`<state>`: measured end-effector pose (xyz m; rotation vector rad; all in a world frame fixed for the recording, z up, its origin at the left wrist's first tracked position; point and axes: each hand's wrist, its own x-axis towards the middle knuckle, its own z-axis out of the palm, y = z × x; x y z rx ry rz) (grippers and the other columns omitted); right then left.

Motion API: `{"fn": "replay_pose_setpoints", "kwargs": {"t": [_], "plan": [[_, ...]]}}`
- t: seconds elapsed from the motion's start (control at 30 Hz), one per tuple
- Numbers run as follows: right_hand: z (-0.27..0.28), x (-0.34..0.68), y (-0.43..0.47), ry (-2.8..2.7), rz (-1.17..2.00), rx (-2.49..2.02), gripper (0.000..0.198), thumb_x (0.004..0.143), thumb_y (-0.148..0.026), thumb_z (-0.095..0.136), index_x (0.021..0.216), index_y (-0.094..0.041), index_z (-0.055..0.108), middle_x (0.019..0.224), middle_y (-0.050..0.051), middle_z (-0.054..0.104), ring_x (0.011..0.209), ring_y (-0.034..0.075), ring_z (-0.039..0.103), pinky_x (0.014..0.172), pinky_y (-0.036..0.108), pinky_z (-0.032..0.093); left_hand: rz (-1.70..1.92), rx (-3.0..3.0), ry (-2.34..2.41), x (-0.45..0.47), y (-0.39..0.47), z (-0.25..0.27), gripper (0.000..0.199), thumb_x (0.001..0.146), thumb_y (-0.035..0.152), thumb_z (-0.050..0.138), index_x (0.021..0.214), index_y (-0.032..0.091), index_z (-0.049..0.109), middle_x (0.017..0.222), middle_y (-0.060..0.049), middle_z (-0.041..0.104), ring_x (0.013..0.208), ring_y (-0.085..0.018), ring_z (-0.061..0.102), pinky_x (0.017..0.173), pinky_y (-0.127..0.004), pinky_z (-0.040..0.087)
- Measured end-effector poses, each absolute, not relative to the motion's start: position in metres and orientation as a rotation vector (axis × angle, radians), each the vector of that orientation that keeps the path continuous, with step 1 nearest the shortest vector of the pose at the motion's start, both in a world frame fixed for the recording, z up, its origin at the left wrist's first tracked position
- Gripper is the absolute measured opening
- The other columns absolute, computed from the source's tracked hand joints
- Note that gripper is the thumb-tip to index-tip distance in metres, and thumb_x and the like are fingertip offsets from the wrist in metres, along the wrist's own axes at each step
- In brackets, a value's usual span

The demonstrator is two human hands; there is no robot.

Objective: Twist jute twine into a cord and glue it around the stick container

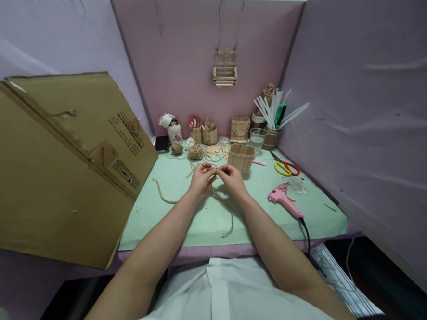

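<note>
My left hand [202, 177] and my right hand [232, 178] meet over the middle of the table, fingertips pinched close together. Between them they grip a thin brown twine [228, 210]; one end trails toward me below the right hand. Another stretch of it curls out on the left, past my left wrist. The exact spot where the fingers hold it is too small to make out. Just behind my right hand stands a wooden-stick basket [241, 158], upright. Loose flat wooden sticks [216, 151] lie behind my hands.
A pink glue gun [286, 203] with a black cord and scissors [287, 168] lie on the right. Twine balls [195, 152], a clear cup [257, 139] and a pot of white glue sticks [271, 138] stand at the back. A cardboard sheet [63, 180] leans on the left.
</note>
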<state>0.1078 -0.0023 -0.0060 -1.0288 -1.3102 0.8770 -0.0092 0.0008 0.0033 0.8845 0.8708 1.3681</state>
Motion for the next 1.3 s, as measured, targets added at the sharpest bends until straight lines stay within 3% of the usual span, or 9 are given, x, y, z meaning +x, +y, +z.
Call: {"fn": "replay_pose_setpoints", "kwargs": {"t": [0.13,0.23,0.3,0.63,1.0,1.3], "plan": [[-0.005,0.111,-0.002,-1.24,0.942,-1.004,0.027,0.07,-0.045,0.063,0.073,-0.018,0.059,0.065,-0.001,0.059,0.061,0.013,0.052,0.055,0.024,0.04,1.209,0.944,0.818,-0.008,-0.001,0.0,0.036,0.061,0.036,0.078,0.078,0.019,0.052,0.075,0.001,0.058,0.066,-0.008,0.056,0.062,-0.022,0.046],[-0.007,0.113,0.001,-1.206,0.953,-0.984,0.028,0.069,-0.046,0.064,0.073,-0.018,0.059,0.064,-0.002,0.057,0.058,0.012,0.049,0.053,0.024,0.038,1.108,1.071,0.827,-0.008,0.001,-0.003,0.033,0.063,0.042,0.075,0.072,0.016,0.057,0.068,-0.001,0.058,0.052,-0.005,0.046,0.048,-0.02,0.034],[-0.008,0.113,0.003,-1.188,0.984,-0.99,0.029,0.068,-0.047,0.064,0.072,-0.019,0.059,0.062,-0.002,0.054,0.056,0.011,0.047,0.051,0.023,0.036,1.165,1.203,0.885,-0.008,0.002,-0.004,0.028,0.064,0.039,0.073,0.07,0.016,0.06,0.061,0.001,0.057,0.048,-0.005,0.04,0.047,-0.02,0.03],[-0.005,0.117,0.001,-1.168,1.126,-1.097,0.025,0.067,-0.043,0.063,0.071,-0.018,0.059,0.06,-0.004,0.05,0.055,0.01,0.044,0.048,0.021,0.032,1.321,1.429,1.041,-0.005,0.005,-0.008,0.012,0.067,0.029,0.065,0.068,0.017,0.063,0.06,0.0,0.06,0.061,-0.013,0.054,0.063,-0.026,0.041],[-0.02,0.12,0.018,-0.93,0.841,-1.108,0.025,0.065,-0.043,0.059,0.067,-0.019,0.054,0.06,-0.003,0.051,0.056,0.012,0.043,0.054,0.026,0.035,1.17,1.674,1.116,0.0,-0.001,-0.007,0.017,0.07,0.031,0.063,0.061,0.016,0.059,0.055,0.001,0.058,0.053,-0.011,0.047,0.055,-0.025,0.035],[-0.017,0.123,0.017,-0.902,0.914,-0.981,0.022,0.064,-0.039,0.063,0.067,-0.02,0.053,0.057,-0.005,0.046,0.05,0.009,0.037,0.049,0.024,0.031,1.187,1.465,1.019,0.003,-0.007,-0.005,0.02,0.064,0.033,0.069,0.062,0.015,0.062,0.055,-0.001,0.06,0.056,-0.012,0.052,0.058,-0.026,0.039]]}}
